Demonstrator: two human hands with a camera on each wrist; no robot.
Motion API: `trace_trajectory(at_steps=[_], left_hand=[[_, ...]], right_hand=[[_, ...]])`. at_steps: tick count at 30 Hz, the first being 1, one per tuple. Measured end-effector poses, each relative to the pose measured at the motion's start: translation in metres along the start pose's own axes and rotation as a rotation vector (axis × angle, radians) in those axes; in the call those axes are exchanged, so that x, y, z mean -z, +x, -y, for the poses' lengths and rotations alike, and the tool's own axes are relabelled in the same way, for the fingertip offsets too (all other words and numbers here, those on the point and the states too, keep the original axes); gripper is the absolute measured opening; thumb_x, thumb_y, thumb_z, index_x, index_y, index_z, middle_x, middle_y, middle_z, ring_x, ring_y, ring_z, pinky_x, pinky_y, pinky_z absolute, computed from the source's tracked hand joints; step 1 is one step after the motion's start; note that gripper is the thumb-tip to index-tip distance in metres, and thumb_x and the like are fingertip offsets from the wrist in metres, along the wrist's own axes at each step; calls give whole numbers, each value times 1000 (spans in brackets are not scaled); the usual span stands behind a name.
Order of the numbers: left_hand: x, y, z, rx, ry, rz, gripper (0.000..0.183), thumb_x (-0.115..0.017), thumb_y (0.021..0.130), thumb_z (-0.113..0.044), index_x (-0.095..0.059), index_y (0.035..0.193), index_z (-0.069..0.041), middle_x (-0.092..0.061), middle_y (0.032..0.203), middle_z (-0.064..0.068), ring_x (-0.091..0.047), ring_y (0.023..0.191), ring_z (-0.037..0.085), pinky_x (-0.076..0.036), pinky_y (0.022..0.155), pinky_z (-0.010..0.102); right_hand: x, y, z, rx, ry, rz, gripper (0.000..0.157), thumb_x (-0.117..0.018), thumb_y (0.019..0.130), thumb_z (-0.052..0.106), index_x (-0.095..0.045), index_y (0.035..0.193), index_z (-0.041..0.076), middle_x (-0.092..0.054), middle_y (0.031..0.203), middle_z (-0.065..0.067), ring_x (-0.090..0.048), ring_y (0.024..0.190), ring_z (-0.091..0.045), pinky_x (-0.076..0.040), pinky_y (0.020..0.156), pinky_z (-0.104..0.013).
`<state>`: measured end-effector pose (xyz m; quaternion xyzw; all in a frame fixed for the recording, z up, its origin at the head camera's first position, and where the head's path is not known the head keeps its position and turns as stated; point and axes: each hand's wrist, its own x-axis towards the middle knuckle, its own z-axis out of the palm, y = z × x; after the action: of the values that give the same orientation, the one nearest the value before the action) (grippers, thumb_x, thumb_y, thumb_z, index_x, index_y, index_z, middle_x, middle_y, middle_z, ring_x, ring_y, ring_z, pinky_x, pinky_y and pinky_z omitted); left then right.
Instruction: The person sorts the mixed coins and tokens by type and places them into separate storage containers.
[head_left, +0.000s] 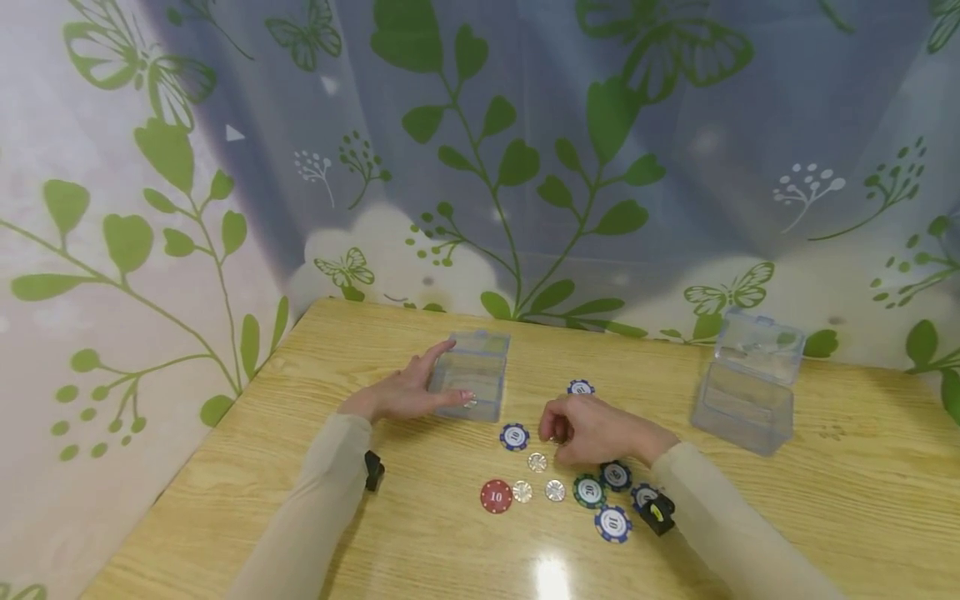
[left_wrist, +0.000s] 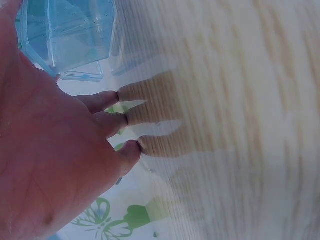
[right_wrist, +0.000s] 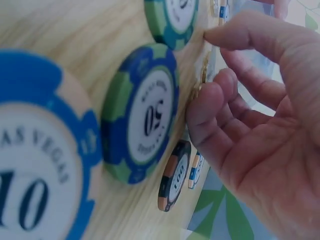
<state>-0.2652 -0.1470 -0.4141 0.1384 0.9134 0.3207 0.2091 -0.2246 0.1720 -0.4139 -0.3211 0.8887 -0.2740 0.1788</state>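
Observation:
My left hand rests at the left side of a clear plastic box whose lid stands open. The thumb lies across the box's front part, and the index finger reaches along its left side. In the left wrist view three fingertips touch the wooden table. My right hand is low over the table, its fingers partly bent at a gold-coloured coin. The thumb stands apart from those fingers in the right wrist view. Close by lie a blue 10 poker chip and a shiny coin.
A second clear box with a raised lid stands at the right. Nearer lie a red 10 chip, a green 20 chip, another blue 10 chip and more coins. A patterned curtain hangs behind the table.

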Motion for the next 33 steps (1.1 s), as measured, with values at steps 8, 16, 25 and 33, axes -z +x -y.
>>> trace_trajectory(at_steps=[8,16,25,33], left_hand=[[0,-1,-1,-10,-2,-2,101,-61,89,-71,-2,164,-39,-4,173,19,2,159,43,-2,125,68],[-1,-1,-2,-15,5,0,101,-60,89,-72,-2,165,-38,-4,173,18,3,159,43,-2,125,67],[-1,-2,-3,-19,7,0,100,-59,90,-71,-2,165,-37,-3,173,18,3,159,43,-1,126,66],[0,-2,-3,-24,16,-1,100,-59,90,-72,-1,165,-37,-3,173,17,3,159,43,-1,126,66]], right_hand=[[3,0,-4,-16,-19,-57,22,-75,77,7,-68,98,9,-65,85,2,-57,77,-9,-52,71,-22],[11,3,-5,-82,-37,-58,16,-82,80,13,-70,89,10,-66,80,3,-57,72,-7,-50,68,-21],[14,7,-5,-122,-32,-21,18,-85,82,15,-68,85,10,-65,78,3,-57,70,-8,-49,66,-22],[16,9,-2,-138,-52,12,17,-84,85,14,-67,84,11,-61,76,2,-53,69,-9,-46,65,-23]])
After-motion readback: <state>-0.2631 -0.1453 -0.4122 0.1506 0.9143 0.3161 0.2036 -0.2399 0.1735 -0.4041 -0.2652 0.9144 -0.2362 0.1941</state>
